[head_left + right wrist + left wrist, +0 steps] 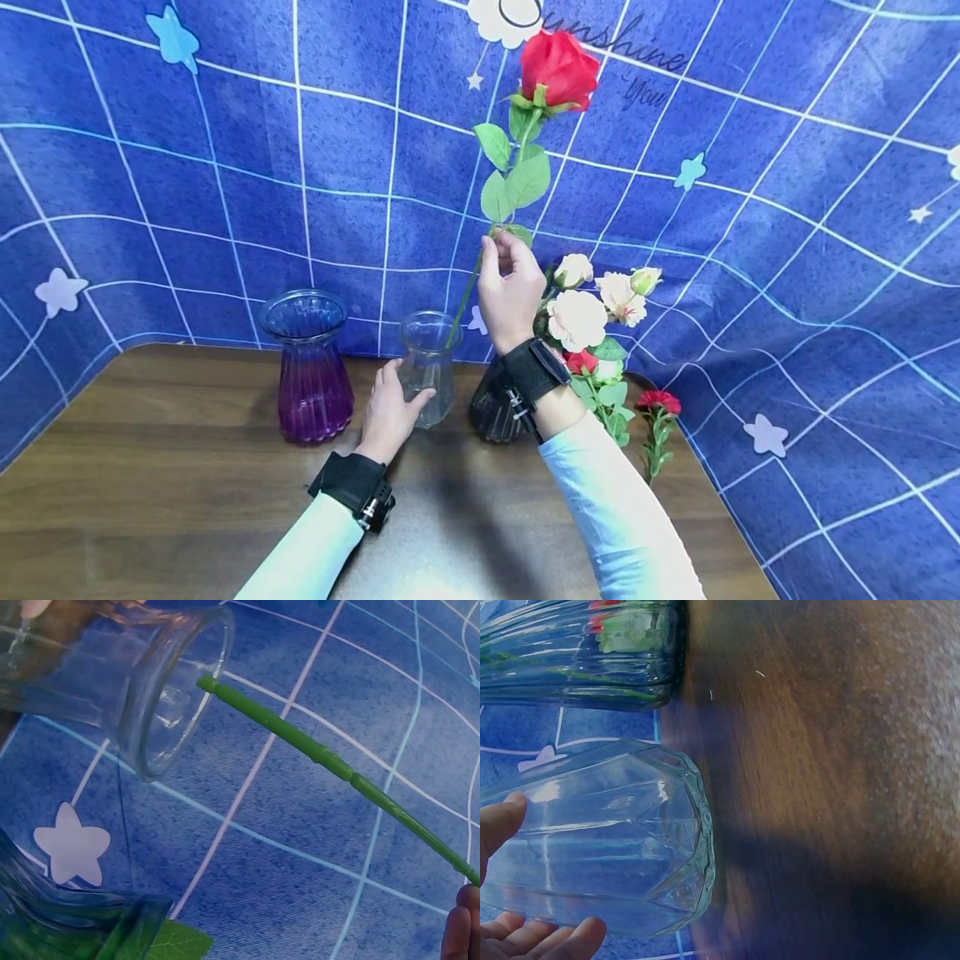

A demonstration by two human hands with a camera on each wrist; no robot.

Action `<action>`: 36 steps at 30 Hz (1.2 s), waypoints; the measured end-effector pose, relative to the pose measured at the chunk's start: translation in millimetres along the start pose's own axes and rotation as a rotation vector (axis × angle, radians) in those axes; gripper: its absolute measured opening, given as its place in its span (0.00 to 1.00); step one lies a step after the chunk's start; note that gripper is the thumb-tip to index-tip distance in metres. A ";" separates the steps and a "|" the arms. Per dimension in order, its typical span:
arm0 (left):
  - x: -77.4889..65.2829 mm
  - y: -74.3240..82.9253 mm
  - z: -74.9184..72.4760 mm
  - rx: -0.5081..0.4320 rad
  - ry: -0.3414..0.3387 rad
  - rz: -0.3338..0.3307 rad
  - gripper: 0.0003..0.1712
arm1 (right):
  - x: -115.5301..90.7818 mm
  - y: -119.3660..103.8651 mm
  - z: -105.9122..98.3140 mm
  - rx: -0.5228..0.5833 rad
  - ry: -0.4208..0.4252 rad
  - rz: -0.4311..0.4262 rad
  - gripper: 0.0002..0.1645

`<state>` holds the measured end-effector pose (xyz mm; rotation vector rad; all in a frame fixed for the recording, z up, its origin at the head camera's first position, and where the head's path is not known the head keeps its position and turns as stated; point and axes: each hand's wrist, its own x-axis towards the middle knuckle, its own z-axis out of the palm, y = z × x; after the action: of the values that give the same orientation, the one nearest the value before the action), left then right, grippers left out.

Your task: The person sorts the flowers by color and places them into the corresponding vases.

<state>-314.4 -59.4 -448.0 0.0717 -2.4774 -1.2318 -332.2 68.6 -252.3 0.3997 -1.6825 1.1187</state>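
Middle vase point(441, 400) on table point(187, 517), between left vase point(315, 387) and right vase point(495, 414), rose point(527, 179) above

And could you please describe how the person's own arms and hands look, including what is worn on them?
The left sleeve and right sleeve are plain, pale bluish white. The left wristband and right wristband are black, each with a small silvery fitting. The left hand and right hand wear no gloves.

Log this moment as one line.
left hand: holds clear vase | right hand: pinches red rose stem | stem tip: at vase mouth
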 end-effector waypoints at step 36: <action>0.9 -1.3 -1.9 0.009 -0.012 -0.004 0.41 | -35.8 19.4 23.0 -0.132 -0.125 0.036 0.09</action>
<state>-314.6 -61.8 -447.7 0.0720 -2.4944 -1.2257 -344.2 50.7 -293.8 0.3631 -1.8679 1.0195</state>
